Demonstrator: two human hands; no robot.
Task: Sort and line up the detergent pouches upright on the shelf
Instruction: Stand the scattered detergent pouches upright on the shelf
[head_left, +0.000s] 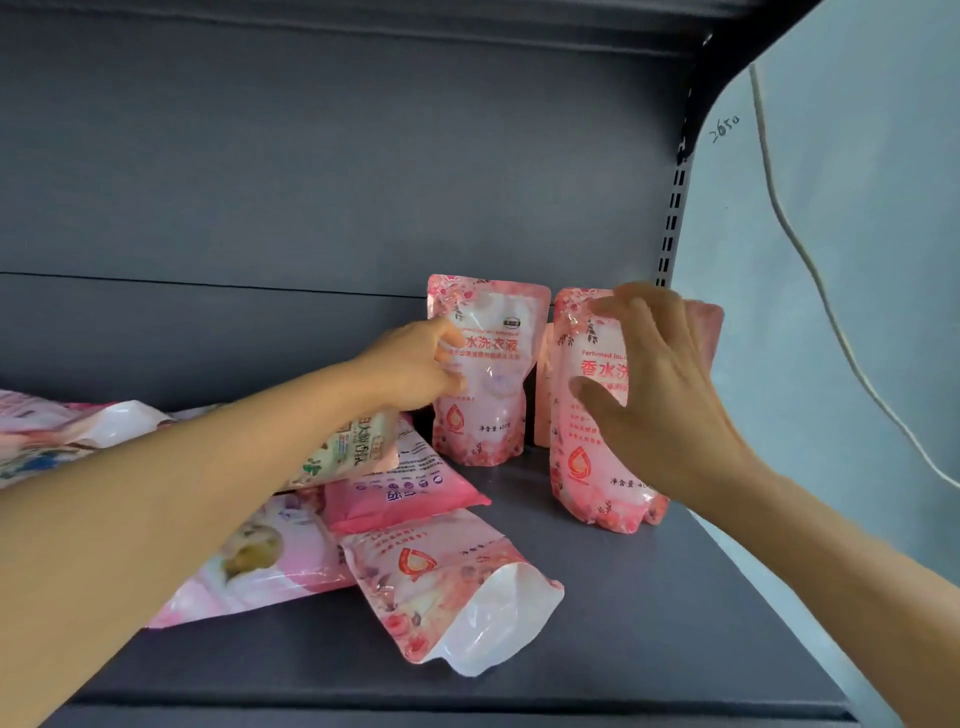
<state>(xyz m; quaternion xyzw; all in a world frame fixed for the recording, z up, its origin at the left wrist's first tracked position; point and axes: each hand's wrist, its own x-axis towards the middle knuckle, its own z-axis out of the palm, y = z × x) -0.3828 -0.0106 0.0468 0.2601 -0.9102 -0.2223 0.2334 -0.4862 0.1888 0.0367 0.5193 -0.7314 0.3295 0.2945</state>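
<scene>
Your left hand (415, 366) pinches the rear upright pink pouch (480, 374) at its edge. Your right hand (652, 384), fingers spread, rests on the front upright pouch (587, 457). Other pouches (447, 582) lie flat on the shelf (649, 623).

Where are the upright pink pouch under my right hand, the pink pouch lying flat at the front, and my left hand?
Upright pink pouch (587, 467): head view, lower front panel.
Flat pink pouch (447, 587): head view, middle.
Left hand (415, 364): head view, back of hand.

Two bare forearms reach in, sleeveless as far as the view shows; left hand (415, 366) and right hand (657, 384) wear no gloves, rings or watch
</scene>
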